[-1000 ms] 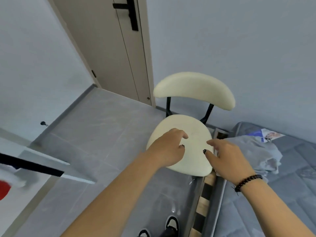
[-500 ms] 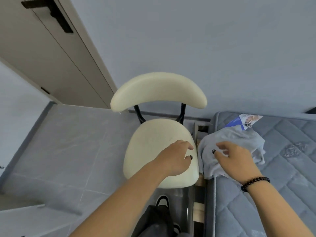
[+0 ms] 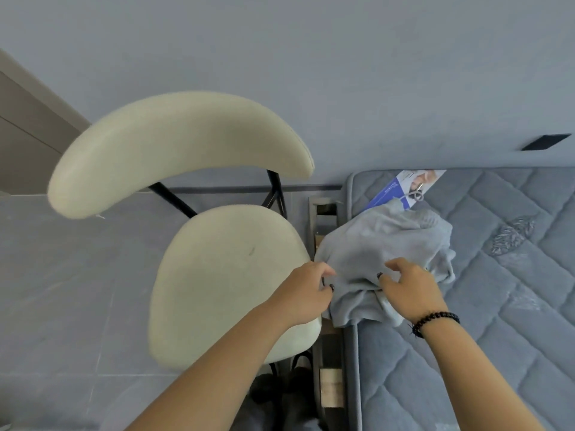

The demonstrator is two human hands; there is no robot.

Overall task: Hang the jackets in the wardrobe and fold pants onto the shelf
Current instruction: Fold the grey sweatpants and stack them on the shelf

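Note:
A crumpled light grey garment point(image 3: 376, 244) with a ribbed band and a cord lies on the left edge of the blue-grey mattress point(image 3: 497, 290), partly hanging over the side. My left hand point(image 3: 303, 295) is at its left edge, thumb and curled fingers pinching the fabric. My right hand point(image 3: 410, 289), with a dark bead bracelet at the wrist, grips the cloth near its middle, where it bunches under the fingers. No wardrobe or shelf is in view.
A cream chair point(image 3: 224, 275) with a curved backrest point(image 3: 174, 150) stands right against the bed's left side. A printed leaflet point(image 3: 401, 188) lies on the mattress behind the garment. Wooden bed slats point(image 3: 329, 387) show between chair and mattress. Grey tiled floor point(image 3: 77, 290) spreads left.
My view has swung right from the door toward the bed. Both hands moved off the chair seat to the grey garment and closed on its fabric.

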